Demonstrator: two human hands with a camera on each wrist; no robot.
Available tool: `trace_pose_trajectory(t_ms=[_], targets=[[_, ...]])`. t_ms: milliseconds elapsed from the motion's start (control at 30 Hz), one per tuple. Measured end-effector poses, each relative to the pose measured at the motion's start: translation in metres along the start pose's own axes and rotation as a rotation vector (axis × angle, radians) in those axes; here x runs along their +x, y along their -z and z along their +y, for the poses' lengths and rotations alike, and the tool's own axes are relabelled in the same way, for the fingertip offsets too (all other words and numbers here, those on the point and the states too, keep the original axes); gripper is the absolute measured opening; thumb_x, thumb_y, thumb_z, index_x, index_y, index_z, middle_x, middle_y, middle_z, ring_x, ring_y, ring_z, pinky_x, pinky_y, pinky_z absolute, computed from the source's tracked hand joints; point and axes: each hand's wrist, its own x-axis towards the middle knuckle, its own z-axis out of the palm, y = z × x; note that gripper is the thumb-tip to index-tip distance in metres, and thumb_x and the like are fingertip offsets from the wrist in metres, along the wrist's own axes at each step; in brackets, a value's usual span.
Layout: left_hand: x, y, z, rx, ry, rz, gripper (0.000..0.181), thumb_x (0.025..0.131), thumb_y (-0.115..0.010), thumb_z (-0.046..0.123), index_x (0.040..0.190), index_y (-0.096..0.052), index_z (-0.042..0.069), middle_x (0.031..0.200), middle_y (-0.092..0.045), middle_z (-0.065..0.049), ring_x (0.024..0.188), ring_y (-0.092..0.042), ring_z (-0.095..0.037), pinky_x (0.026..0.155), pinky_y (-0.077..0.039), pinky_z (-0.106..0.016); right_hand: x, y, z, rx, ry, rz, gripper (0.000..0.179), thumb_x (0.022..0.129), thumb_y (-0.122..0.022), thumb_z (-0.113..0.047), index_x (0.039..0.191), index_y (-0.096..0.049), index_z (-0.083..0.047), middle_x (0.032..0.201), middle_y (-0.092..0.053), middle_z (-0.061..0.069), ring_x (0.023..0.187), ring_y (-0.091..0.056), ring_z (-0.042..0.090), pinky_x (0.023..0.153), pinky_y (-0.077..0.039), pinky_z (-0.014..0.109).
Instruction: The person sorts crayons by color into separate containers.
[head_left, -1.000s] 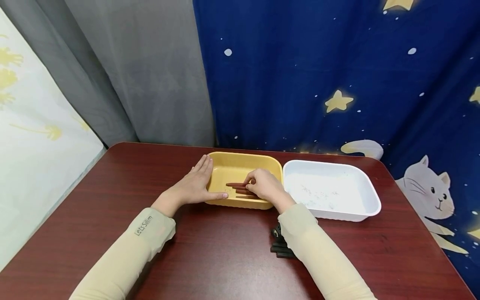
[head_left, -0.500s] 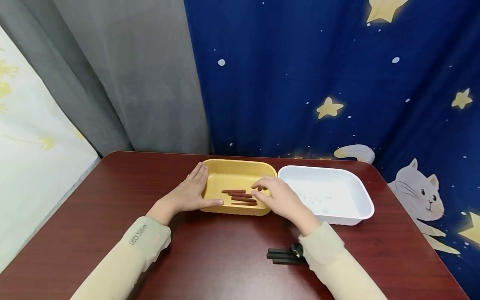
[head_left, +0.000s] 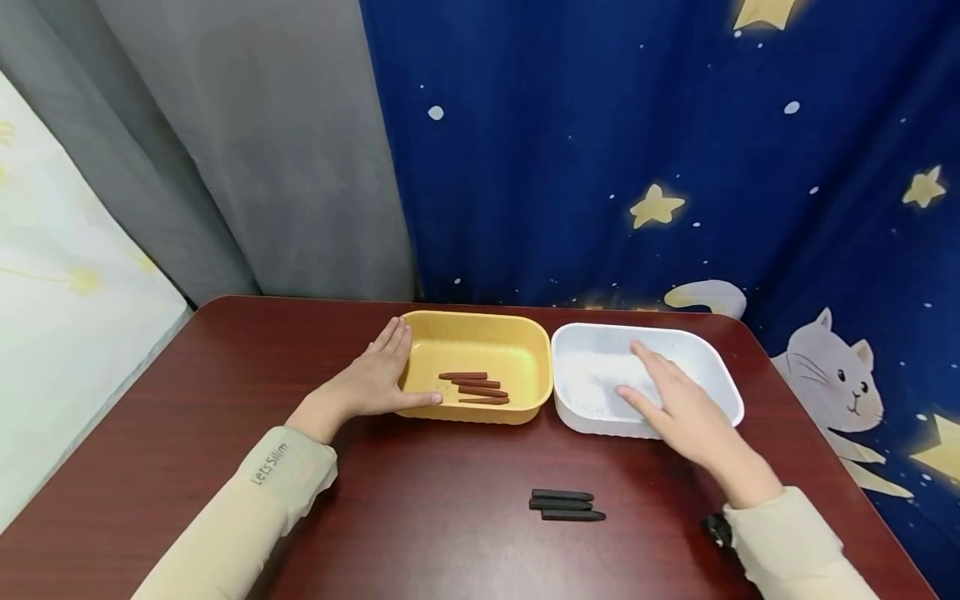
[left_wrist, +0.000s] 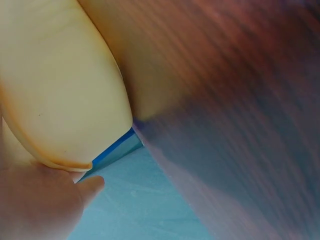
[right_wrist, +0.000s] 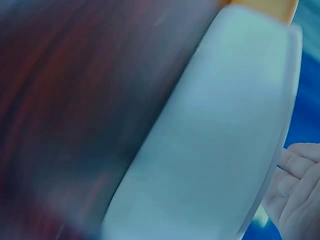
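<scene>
The left hand (head_left: 371, 379) rests at nine o'clock on the yellow tray (head_left: 480, 346), whose brown crayons (head_left: 482, 391) lie toward six, and the right hand (head_left: 681, 410) is over the white tray (head_left: 588, 367), each grip released, with black crayons (head_left: 564, 505) at that tray's seven o'clock on the counter (head_left: 435, 517).

1 colour each is shown by the yellow tray (head_left: 517, 358), the white tray (head_left: 592, 358), the 4 red-brown sticks (head_left: 483, 391) and the 3 black sticks (head_left: 561, 504), while the surface (head_left: 435, 500) is coloured a deep reddish brown, streaked with darker grain in the wrist views. Cream is shared by both sleeves (head_left: 217, 533), and the left cuff (head_left: 300, 471) is printed with dark lettering (head_left: 270, 464). The blue curtain (head_left: 525, 167) is patterned with pale yellow stars (head_left: 656, 206), white dots (head_left: 436, 112) and a grey cat (head_left: 832, 375), the grey curtain (head_left: 300, 167) is kept plain, and the white backdrop (head_left: 45, 350) is decorated with yellow flowers (head_left: 84, 281).
</scene>
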Motion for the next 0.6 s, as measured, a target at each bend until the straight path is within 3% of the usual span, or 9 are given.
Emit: trace_pose_trajectory(t_ms=[167, 400, 600], targets=[[0.000, 0.002, -0.002, 0.005, 0.004, -0.003, 0.124, 0.081, -0.060, 0.075, 0.156, -0.006, -0.008, 0.166, 0.003, -0.022, 0.155, 0.006, -0.035, 0.125, -0.013, -0.051, -0.009, 0.018, 0.032, -0.058, -0.045, 0.011, 0.082, 0.099, -0.054, -0.049, 0.159, -0.018, -0.006, 0.160, -0.029, 0.024, 0.146, -0.030, 0.045, 0.111, -0.029, 0.066], [0.000, 0.001, -0.002, 0.002, 0.005, -0.004, 0.124, 0.081, -0.061, 0.074, 0.156, -0.007, -0.009, 0.166, 0.002, -0.023, 0.155, 0.005, -0.035, 0.124, -0.013, -0.052, -0.015, 0.028, 0.074, -0.108, -0.076, -0.035, 0.088, 0.100, -0.051, -0.050, 0.159, -0.005, -0.002, 0.166, -0.005, 0.021, 0.155, 0.001, 0.036, 0.121, -0.011, 0.061], [0.001, 0.000, -0.001, 0.007, 0.000, 0.004, 0.124, 0.081, -0.062, 0.074, 0.156, -0.007, -0.009, 0.166, 0.002, -0.022, 0.155, 0.005, -0.035, 0.125, -0.013, -0.052, -0.018, 0.028, 0.093, -0.101, -0.095, -0.091, 0.094, 0.099, -0.053, -0.051, 0.159, 0.000, -0.002, 0.167, 0.002, 0.020, 0.154, 0.005, 0.038, 0.120, -0.010, 0.064]])
